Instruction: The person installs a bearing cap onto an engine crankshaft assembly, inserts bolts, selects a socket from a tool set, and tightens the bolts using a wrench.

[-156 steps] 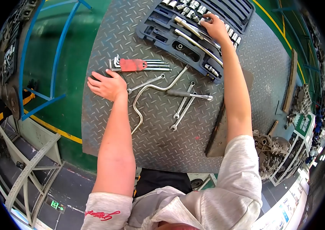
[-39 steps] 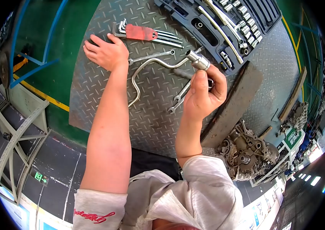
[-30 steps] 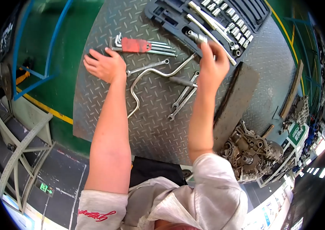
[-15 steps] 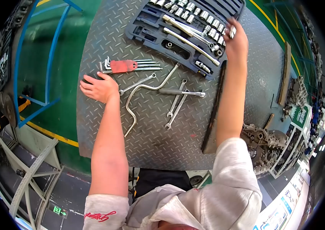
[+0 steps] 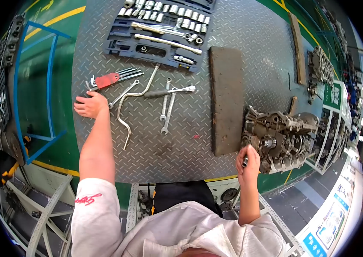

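Head view: left hand (image 5: pixel 91 105) lies palm-down at the plate table's (image 5: pixel 181 160) left edge, open, fingers loosely spread, gripping nothing; probably a prop for the body. Its fingertips are at the hex key set (image 5: pixel 107 80); whether they touch cannot be told. Right hand (image 5: pixel 250 166) is curled round a small metal socket (image 5: pixel 245 162), one end showing, at the near right beside the engine block (image 5: pixel 278 139); contact with the block unclear. The curl likely guards so small a piece against dropping. Far side, the socket case (image 5: pixel 123 48) lies open, sockets in rows, presumably for easy picking. Mid-table, the ratchet handle (image 5: pixel 156 93) crosses two wrenches (image 5: pixel 169 112), seemingly just laid down. Against half a second ago: right hand was at the case's right end, now well apart from it, near the block; left hand keeps its place by the keys.
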The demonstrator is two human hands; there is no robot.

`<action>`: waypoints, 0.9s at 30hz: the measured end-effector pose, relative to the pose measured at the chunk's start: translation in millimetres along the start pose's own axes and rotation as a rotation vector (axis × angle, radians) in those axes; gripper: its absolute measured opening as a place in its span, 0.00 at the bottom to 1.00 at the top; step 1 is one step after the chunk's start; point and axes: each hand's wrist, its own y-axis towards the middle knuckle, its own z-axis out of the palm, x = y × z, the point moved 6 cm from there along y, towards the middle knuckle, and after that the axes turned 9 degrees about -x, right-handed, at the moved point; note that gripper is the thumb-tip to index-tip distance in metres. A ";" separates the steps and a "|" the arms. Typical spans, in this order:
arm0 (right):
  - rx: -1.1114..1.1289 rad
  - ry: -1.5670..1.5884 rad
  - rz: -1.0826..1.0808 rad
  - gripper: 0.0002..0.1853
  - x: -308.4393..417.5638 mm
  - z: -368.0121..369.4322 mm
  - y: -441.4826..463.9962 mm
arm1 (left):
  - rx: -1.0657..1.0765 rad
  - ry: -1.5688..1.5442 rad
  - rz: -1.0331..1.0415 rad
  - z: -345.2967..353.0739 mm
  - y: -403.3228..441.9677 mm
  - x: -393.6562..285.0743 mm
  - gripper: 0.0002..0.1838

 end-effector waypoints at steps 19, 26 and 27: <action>-0.541 -0.526 -0.472 0.17 138.1 -258.8 -10.9 | -0.081 0.063 -0.014 30.2 -2.1 9.8 0.29; -0.541 -1.016 -0.626 0.15 127.5 -234.0 11.1 | -0.098 0.050 -0.033 35.0 -0.3 11.4 0.28; -0.535 -1.020 -0.641 0.15 127.6 -233.0 11.8 | -0.110 0.044 -0.034 34.7 -0.1 12.1 0.28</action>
